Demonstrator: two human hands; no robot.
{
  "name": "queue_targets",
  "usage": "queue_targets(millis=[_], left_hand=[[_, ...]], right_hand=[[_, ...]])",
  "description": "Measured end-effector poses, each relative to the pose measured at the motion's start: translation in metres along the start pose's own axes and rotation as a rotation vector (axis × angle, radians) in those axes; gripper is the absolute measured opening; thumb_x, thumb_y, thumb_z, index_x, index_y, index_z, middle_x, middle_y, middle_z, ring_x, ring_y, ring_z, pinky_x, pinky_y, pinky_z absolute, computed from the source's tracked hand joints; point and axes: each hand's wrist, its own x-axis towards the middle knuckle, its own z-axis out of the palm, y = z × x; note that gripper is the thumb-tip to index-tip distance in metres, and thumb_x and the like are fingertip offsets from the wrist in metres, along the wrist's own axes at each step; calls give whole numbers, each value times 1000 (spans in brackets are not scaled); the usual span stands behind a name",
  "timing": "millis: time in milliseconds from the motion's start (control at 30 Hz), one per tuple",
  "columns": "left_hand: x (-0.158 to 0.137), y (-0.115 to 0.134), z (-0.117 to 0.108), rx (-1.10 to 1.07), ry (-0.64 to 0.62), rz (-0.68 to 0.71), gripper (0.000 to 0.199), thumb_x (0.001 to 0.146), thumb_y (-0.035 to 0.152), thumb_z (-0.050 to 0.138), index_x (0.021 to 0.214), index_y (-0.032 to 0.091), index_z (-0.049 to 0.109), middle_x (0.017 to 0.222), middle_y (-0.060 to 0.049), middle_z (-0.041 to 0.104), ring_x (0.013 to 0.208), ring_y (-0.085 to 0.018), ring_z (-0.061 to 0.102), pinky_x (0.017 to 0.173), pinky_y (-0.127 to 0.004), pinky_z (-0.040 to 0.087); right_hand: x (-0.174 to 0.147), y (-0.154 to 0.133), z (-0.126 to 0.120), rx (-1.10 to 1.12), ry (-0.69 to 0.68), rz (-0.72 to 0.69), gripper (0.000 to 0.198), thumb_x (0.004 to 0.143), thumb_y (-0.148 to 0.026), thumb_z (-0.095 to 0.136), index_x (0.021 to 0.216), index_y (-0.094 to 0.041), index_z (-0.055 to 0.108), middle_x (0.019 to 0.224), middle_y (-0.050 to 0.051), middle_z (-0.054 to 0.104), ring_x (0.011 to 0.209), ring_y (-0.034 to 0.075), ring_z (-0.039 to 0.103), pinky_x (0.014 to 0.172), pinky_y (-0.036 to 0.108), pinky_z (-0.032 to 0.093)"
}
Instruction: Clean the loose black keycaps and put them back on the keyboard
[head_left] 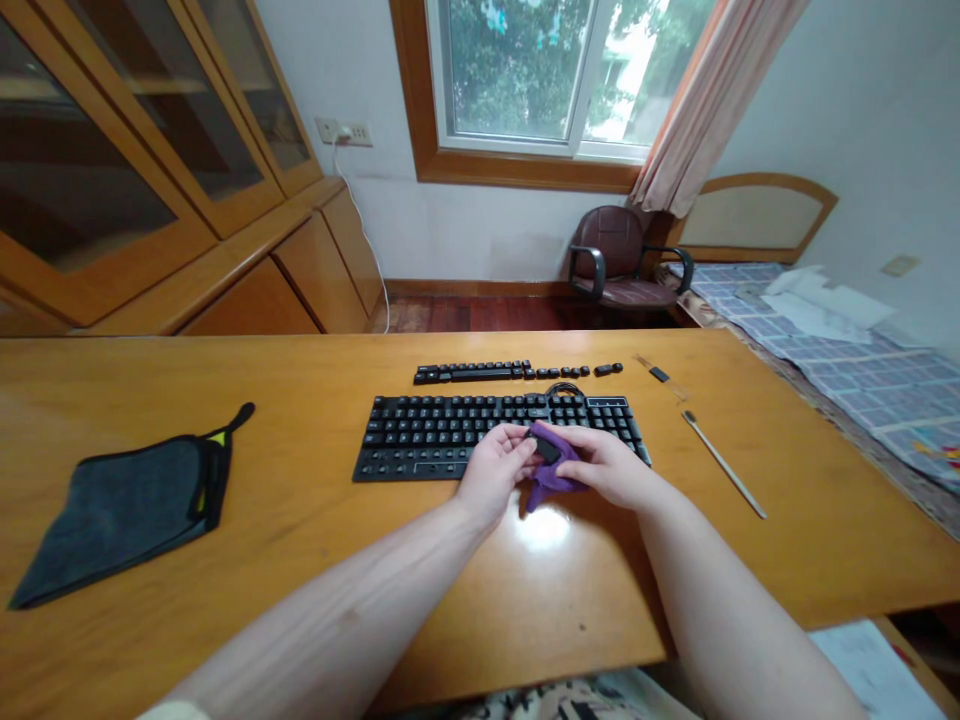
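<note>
A small black keycap (546,450) is pinched in the fingers of my left hand (496,465), just over the front edge of a black keyboard (427,430). My right hand (604,465) grips a purple cloth (551,483), which is wrapped partly around the keycap. Both hands hide the right-middle part of the keyboard. Along its front row some keys are off, leaving bare spots. Behind the keyboard, loose black keycaps (480,373) lie in a line, with a coiled cable (564,389) near them.
A thin brush (724,463) and a wire keycap puller (659,374) lie to the right. A folded dark grey cloth (139,490) lies at the left of the wooden table (315,560). Beyond the table stand a brown chair (619,250) and a bed (847,330).
</note>
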Motion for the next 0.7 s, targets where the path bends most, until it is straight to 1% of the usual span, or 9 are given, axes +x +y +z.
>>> queue_targets(millis=[67, 167, 267, 367, 433, 567, 700], left_hand=[[0, 0, -1, 22, -13, -6, 34, 63, 30, 76, 83, 14, 53, 68, 1, 63, 61, -11, 61, 61, -23, 49], [0, -1, -2, 39, -27, -9, 35, 63, 30, 76, 84, 15, 53, 70, 0, 64, 60, -10, 62, 62, -23, 50], [-1, 0, -1, 37, -8, 2, 36, 61, 30, 77, 84, 15, 52, 70, 1, 64, 60, -10, 62, 63, -24, 51], [-2, 0, 1, 26, 29, 22, 39, 59, 32, 78, 83, 16, 53, 70, 1, 64, 61, -11, 63, 65, -26, 52], [-1, 0, 2, 23, 34, 33, 40, 58, 33, 78, 84, 15, 53, 71, 1, 64, 62, -12, 64, 66, -27, 52], [0, -1, 0, 17, 51, 66, 40, 58, 32, 78, 85, 15, 53, 71, 0, 65, 64, -12, 64, 69, -28, 53], [1, -2, -1, 12, 68, 72, 39, 59, 32, 78, 85, 15, 54, 70, 0, 64, 63, -12, 64, 69, -29, 53]], right_hand=[[0, -1, -1, -8, 14, 12, 52, 74, -32, 68, 123, -23, 55, 119, 7, 61, 105, 23, 57, 94, 38, 42], [0, -2, -4, -59, 35, 27, 46, 72, -33, 70, 116, -21, 62, 101, 6, 67, 91, 21, 61, 84, 35, 47], [0, -3, -6, -139, 51, 27, 41, 71, -35, 71, 109, -21, 66, 85, 4, 68, 78, 19, 60, 73, 31, 47], [1, -4, -7, -200, 69, 26, 36, 71, -37, 69, 104, -22, 69, 75, 2, 66, 70, 17, 58, 66, 28, 46], [1, -5, -8, -213, 84, 31, 35, 71, -37, 69, 103, -22, 69, 76, 3, 66, 71, 17, 59, 66, 29, 46], [-1, -5, -8, -199, 138, 32, 42, 70, -36, 71, 110, -25, 66, 92, 5, 68, 83, 21, 61, 76, 33, 47], [-3, -4, -8, -174, 224, 26, 42, 72, -35, 69, 113, -27, 64, 103, 5, 67, 91, 23, 61, 83, 36, 46]])
